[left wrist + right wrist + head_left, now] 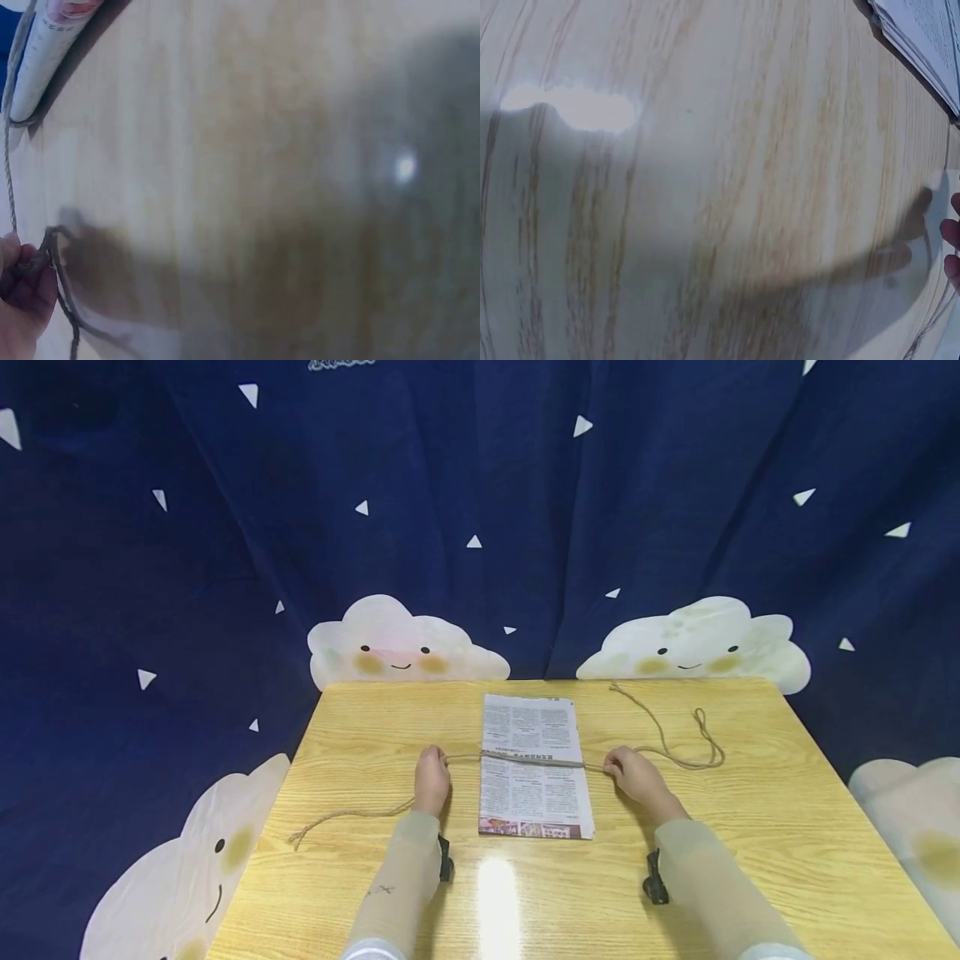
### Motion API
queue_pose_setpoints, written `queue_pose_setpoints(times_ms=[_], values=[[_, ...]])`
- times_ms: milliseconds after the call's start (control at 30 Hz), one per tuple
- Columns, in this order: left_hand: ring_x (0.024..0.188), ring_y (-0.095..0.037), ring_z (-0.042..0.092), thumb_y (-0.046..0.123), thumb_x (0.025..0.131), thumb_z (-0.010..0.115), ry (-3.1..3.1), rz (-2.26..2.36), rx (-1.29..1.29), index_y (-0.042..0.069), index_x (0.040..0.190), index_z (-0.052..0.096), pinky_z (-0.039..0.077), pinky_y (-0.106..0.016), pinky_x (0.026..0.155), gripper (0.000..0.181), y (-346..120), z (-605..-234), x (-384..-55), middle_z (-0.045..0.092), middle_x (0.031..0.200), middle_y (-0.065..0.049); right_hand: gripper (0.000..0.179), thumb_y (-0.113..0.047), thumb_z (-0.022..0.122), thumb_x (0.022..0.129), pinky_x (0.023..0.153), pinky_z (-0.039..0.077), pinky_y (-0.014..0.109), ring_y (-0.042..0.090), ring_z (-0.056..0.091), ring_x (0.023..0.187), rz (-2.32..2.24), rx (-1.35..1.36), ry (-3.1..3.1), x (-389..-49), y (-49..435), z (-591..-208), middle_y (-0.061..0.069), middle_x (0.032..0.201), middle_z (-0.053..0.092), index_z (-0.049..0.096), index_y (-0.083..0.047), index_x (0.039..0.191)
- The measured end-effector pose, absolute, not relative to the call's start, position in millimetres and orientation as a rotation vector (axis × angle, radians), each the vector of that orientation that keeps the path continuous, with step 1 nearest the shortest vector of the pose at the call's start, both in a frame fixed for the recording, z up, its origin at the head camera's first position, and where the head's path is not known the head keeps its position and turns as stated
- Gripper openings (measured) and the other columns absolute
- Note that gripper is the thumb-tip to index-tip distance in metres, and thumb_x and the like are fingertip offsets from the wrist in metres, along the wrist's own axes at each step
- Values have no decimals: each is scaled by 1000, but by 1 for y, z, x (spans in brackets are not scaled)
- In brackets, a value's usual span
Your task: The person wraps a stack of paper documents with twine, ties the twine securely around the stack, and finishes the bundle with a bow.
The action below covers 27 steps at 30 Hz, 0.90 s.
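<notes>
A folded stack of newspaper (532, 797) lies on the wooden table, with a thin brown twine (532, 762) running crosswise over its middle. To the left of the paper, my left hand (432, 781) pinches the twine between thumb and fingers. My right hand (636, 775) pinches it on the right side, a short way off the paper's edge. In the left wrist view the twine (9, 157) stretches from the fingertips to the newspaper (45, 64), and a strand also bends around the paper's side. Only a few fingertips of the right hand (952, 232) show in the right wrist view.
One loose end of the twine trails over the tabletop (352, 718) toward the left edge. The other curves across the back right, ending near the far edge. Behind the table hangs a dark blue curtain (525, 485) with white cloud shapes.
</notes>
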<state>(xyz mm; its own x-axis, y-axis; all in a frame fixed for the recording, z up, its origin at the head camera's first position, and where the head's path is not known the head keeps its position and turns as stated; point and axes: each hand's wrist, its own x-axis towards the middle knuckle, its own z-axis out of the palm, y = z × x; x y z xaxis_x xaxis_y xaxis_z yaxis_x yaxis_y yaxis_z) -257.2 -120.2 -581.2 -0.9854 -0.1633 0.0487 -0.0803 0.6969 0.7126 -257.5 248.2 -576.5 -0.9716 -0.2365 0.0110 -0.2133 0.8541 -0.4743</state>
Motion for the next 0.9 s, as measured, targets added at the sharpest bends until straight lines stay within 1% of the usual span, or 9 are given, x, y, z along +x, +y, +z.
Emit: queue_pose_setpoints(times_ms=[167,300,400,500,567,633,733,833,900], values=[[71,-21,51,1,93,46,-2799,-1144,220,-1,87,54,46,-32,59,11,-120,-583,-255,50,80,-9,7,-11,59,88,71,48,42,23,57,78,-760,-331,2987,-258,247,-580,7,83,59,60,-5,86],[74,-23,53,-2,91,47,-2771,-1155,167,-3,86,54,47,-34,61,8,-118,-581,-254,52,81,-11,6,-10,58,89,72,48,43,24,57,80,-776,-348,2979,-259,248,-583,7,85,59,60,-5,89],[77,-24,56,-4,90,47,-2756,-1203,72,-6,96,55,49,-35,65,10,-115,-579,-254,57,84,-14,7,-8,57,89,73,48,43,25,57,82,-816,-420,2964,-260,249,-581,8,88,58,61,-3,93],[75,-22,56,-2,88,50,-2764,-1267,-33,-10,105,56,50,-34,67,20,-111,-576,-255,60,84,-15,9,-5,56,90,74,49,42,24,56,82,-827,-498,2966,-263,249,-578,9,89,55,62,-1,94],[70,-19,55,0,87,52,-2793,-1278,-92,-11,105,59,49,-32,64,22,-107,-573,-254,62,81,-14,8,-5,57,89,73,49,42,25,56,80,-784,-554,3021,-266,248,-575,9,86,55,63,-1,90],[66,-16,53,1,86,55,-2815,-1277,-119,-10,99,63,47,-28,60,19,-102,-569,-251,62,77,-12,7,-8,60,87,77,45,44,25,54,80,-717,-563,3097,-270,245,-571,8,86,58,65,-4,87],[60,-13,50,2,86,56,-2827,-1225,-142,-7,89,66,44,-23,53,14,-93,-562,-244,60,70,-9,6,-12,63,86,84,34,51,30,51,91,-647,-539,3190,-277,237,-563,8,91,63,67,-7,86],[56,-12,49,2,85,57,-2808,-1177,-175,-5,82,66,42,-21,49,12,-82,-556,-234,59,66,-8,8,-14,62,87,90,24,56,34,49,102,-639,-464,3197,-283,229,-555,9,98,65,65,-8,91],[54,-11,48,2,85,56,-2815,-1131,-198,-4,81,66,42,-20,47,12,-74,-553,-226,60,66,-7,10,-13,59,89,93,22,57,33,52,101,-624,-441,3196,-287,223,-552,9,97,66,64,-7,95]])
